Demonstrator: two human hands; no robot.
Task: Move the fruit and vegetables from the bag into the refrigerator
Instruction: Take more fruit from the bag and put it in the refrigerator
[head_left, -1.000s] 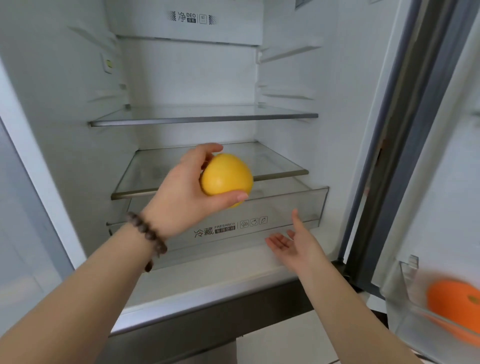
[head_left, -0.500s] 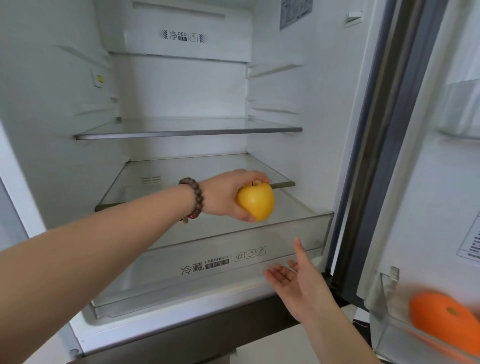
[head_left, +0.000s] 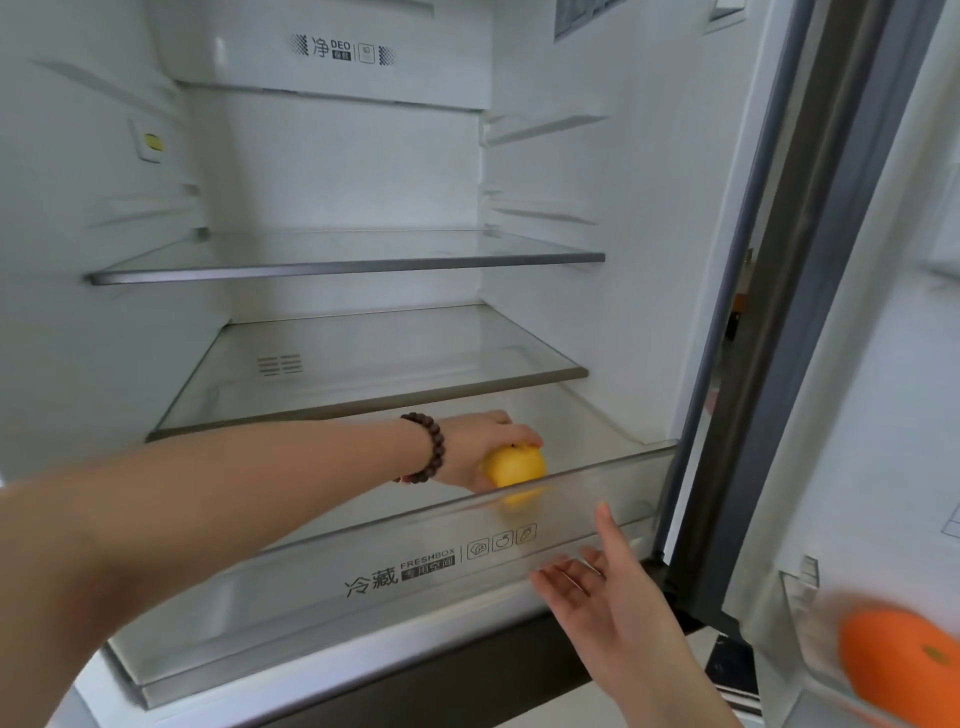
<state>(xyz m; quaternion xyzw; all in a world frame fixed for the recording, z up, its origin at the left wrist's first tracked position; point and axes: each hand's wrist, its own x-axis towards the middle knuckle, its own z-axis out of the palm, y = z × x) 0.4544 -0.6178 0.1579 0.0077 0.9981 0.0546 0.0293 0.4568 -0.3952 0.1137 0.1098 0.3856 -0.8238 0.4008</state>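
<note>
The refrigerator stands open in front of me. My left hand (head_left: 485, 441), with a bead bracelet on its wrist, reaches into the pulled-out clear crisper drawer (head_left: 395, 566) and grips a yellow apple (head_left: 515, 466) low inside it, just behind the drawer's front wall. My right hand (head_left: 602, 582) hovers palm up with fingers spread at the drawer's front right, holding nothing. An orange (head_left: 901, 657) lies in the door bin (head_left: 800, 613) at the lower right. The bag is out of view.
Two bare glass shelves, the upper shelf (head_left: 343, 265) and the lower shelf (head_left: 374, 384), sit above the drawer. The open door and its dark seal (head_left: 769, 364) stand close on the right. The white side walls carry several empty shelf rails.
My left hand has carried the yellow apple from in front of the shelves down into the drawer. My right hand has stayed near the drawer's front. The view has shifted closer.
</note>
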